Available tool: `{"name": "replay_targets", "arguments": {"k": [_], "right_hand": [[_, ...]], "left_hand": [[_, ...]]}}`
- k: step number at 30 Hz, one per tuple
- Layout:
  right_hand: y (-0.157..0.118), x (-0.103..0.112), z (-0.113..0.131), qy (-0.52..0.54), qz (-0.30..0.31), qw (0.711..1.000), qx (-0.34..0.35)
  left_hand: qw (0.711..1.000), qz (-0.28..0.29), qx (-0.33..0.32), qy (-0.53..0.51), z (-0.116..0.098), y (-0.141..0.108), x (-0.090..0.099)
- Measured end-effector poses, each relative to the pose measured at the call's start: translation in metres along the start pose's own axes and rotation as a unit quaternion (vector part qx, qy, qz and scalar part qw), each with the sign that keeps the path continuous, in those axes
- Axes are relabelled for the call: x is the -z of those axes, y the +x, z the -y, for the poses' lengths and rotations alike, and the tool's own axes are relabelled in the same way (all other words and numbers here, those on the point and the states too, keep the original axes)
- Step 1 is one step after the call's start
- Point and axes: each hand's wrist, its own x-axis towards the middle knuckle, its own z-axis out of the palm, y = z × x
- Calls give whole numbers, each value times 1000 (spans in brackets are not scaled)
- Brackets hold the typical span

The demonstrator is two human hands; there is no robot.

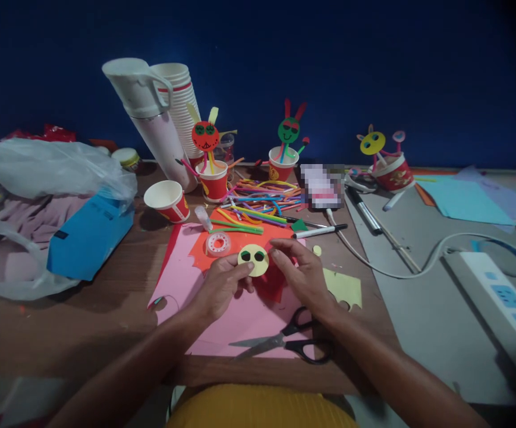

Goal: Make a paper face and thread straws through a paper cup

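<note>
My left hand (226,284) pinches a pale yellow paper disc (258,269) at its left edge, thumb on the front. Two dark eye shapes with green above them are on the disc. Just right of the disc is my right hand (300,267), its fingers curved and a little apart, with nothing visible between them. Below my hands, black-handled scissors (280,342) lie on a pink paper sheet (222,333). A clear tape roll (218,244) sits on orange paper (195,255) behind my left hand. A cut pale yellow paper scrap (345,286) lies beside my right wrist.
Behind are colored pipe cleaners (262,202), a phone (321,187) and red cups holding paper-faced figures (205,137). A thermos (155,125) and a cup stack (180,101) stand back left. A plastic bag (53,172) lies left, a power strip (503,297) right.
</note>
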Motion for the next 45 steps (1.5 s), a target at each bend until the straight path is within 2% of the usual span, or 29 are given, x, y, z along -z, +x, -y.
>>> {"name": "replay_targets", "arguments": {"k": [3,5,11,28,37,45], "right_hand": [[0,2,0,-87,-16,987,135],[0,3,-1,-128,-6,973,194],[-1,0,-4,-188,8,953,239],[-1,1,0,-154,16,966,208],[0,2,-4,-182,10,953,240],[2,2,4,-103,35,981,162]], "left_hand": [[1000,-5,4,-12,0,0,0],[1000,-3,7,-21,0,0,0],[999,14,18,-46,-1,0,0],[1000,17,-5,-12,2,-1,-1],[1000,15,2,-2,1,1,-3],[1000,10,9,-3,1,0,-3]]}}
